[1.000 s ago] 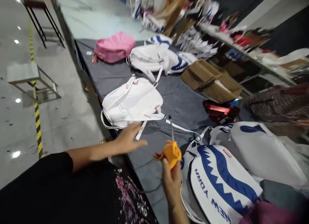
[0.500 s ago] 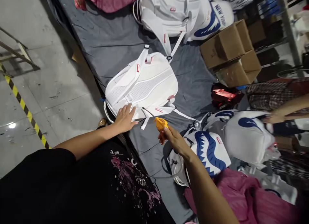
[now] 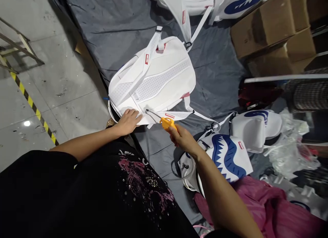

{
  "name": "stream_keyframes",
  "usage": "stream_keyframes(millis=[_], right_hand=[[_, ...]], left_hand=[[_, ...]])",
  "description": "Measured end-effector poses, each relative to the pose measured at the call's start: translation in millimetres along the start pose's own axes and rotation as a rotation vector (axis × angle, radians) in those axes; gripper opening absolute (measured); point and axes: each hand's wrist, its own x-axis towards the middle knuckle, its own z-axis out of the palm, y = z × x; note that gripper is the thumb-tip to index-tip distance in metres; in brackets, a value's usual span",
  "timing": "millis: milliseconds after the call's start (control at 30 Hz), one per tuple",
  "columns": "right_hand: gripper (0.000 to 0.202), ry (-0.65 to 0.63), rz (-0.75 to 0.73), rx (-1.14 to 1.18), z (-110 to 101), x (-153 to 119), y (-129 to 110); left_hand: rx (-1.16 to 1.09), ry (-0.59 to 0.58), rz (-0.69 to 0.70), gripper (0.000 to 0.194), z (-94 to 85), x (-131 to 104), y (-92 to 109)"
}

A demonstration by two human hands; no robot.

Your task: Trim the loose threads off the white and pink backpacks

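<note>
A white backpack (image 3: pixel 169 79) lies back side up, its shoulder straps and red labels showing. My left hand (image 3: pixel 128 121) rests flat on its lower left end, fingers stretched out over the white fabric. In my right hand (image 3: pixel 183 138) is an orange air blow gun (image 3: pixel 167 122), gripped with the fingers wrapped round its handle. Its thin dark nozzle points up and left, with the tip over the backpack's lower edge near the strap. A pale hose (image 3: pixel 176 179) runs below my right forearm.
A grey cloth (image 3: pixel 102 36) covers the table. White backpacks with blue patterns (image 3: pixel 228 157) lie to the right, beside magenta fabric (image 3: pixel 266 203) and clear plastic (image 3: pixel 289 142). Another white bag (image 3: pixel 197 5) is at the top, near cardboard boxes (image 3: pixel 266 22). Left is tiled floor with a striped line (image 3: pixel 33 106).
The view has shifted closer to the backpack. My right hand has brought the blow gun slightly left and up. At the right, the other person's arm has left the view.
</note>
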Motion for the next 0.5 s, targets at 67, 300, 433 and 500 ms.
stream_keyframes(millis=[67,300,433,500], right_hand=[[0.046,0.011,-0.010,0.006,1,2,1],[0.046,-0.008,-0.031,0.043,1,8,8],[0.047,0.002,-0.036,0.043,1,10,12],[0.048,0.011,-0.047,0.023,2,10,12]], left_hand=[[-0.013,0.003,-0.011,0.048,0.6,1,1],[0.013,-0.032,-0.012,0.049,-0.7,2,1],[0.030,-0.039,-0.002,0.050,-1.4,4,-1],[0.031,-0.047,0.004,0.050,-1.6,6,-1]])
